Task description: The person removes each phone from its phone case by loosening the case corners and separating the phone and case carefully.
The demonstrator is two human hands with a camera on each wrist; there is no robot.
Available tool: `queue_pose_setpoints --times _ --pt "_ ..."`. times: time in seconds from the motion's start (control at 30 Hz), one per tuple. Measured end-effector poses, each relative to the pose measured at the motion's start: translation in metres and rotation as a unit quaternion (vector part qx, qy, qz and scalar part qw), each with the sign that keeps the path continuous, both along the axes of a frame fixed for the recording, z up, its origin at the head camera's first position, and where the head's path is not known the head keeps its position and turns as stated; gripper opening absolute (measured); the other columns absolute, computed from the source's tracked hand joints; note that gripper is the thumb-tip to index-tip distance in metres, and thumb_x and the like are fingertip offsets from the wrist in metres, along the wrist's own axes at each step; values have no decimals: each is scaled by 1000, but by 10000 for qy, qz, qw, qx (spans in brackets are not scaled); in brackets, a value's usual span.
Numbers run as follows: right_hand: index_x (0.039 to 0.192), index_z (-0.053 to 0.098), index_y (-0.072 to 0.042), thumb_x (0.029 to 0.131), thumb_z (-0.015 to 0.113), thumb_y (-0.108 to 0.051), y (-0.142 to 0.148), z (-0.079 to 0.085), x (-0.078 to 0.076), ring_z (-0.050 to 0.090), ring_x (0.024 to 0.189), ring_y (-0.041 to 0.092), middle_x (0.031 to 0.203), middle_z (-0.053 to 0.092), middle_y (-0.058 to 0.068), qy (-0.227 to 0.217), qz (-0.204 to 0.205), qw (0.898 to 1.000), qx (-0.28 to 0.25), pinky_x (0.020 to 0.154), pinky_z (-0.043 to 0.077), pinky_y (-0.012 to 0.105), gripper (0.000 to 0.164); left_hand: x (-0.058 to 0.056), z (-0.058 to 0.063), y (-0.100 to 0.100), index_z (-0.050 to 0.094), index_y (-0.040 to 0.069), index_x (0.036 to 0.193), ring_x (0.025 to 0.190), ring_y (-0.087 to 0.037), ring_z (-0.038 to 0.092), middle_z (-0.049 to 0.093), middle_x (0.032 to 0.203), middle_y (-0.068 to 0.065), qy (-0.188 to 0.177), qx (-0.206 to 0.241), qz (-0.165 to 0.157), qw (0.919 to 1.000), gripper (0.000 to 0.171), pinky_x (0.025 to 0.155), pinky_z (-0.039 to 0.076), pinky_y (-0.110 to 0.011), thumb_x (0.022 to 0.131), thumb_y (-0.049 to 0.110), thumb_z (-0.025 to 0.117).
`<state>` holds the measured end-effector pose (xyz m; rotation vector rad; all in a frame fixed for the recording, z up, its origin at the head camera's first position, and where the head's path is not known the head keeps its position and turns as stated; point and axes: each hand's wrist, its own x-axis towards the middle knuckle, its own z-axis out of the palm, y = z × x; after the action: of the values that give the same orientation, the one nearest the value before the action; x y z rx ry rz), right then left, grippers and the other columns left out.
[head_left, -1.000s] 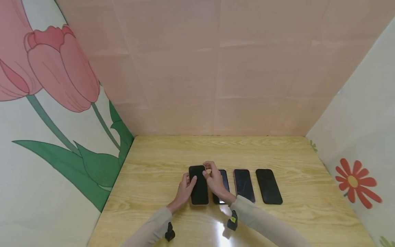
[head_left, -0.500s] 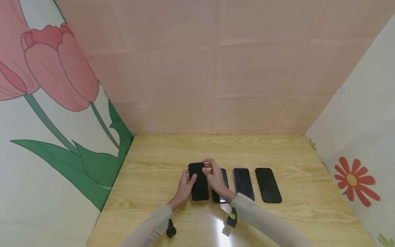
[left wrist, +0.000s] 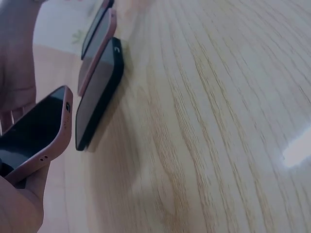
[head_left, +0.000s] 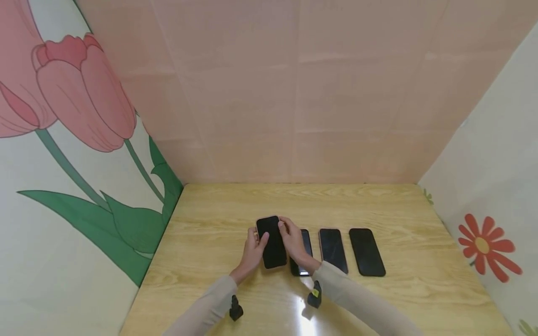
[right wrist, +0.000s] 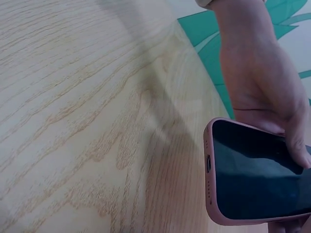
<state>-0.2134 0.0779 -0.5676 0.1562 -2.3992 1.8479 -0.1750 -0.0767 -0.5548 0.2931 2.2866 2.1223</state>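
Note:
Both hands hold a smartphone (head_left: pixel 273 247) in a pink case, its dark screen facing up, raised over the table. My left hand (head_left: pixel 251 255) grips its left side, with the thumb lying over the screen's edge. At the upper right corner, my right hand (head_left: pixel 295 243) pinches the edge between thumb and fingers. The right wrist view shows the charging port in the phone's (right wrist: pixel 252 174) bottom end. Partly behind my right hand lies a dark-cased smartphone (head_left: pixel 308 247) on the table.
Two more smartphones lie in the row to the right: a pink-edged one (head_left: pixel 333 249) and a black one (head_left: pixel 367 252). The wooden table (head_left: pixel 210 205) meets a pink back wall (head_left: pixel 294 116). Light glares off the tabletop near the front.
The held phone has risen slightly away from me and tilted, its lower end swinging right. My right thumb has slid from the screen toward the phone's edge. The other phones stay put.

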Motion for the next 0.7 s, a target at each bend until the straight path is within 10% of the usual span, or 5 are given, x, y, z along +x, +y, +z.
queue_pose_setpoints --times 0.7 --pt "108 68 0 100 46 1 -4 6 -5 61 92 29 104 69 15 -312 -738 9933 837 83 49 48 24 5 5 10 37 -9 123 104 -40 64 62 115 -30 331 -175 -101 9992 26 85 55 -38 105 7 47"
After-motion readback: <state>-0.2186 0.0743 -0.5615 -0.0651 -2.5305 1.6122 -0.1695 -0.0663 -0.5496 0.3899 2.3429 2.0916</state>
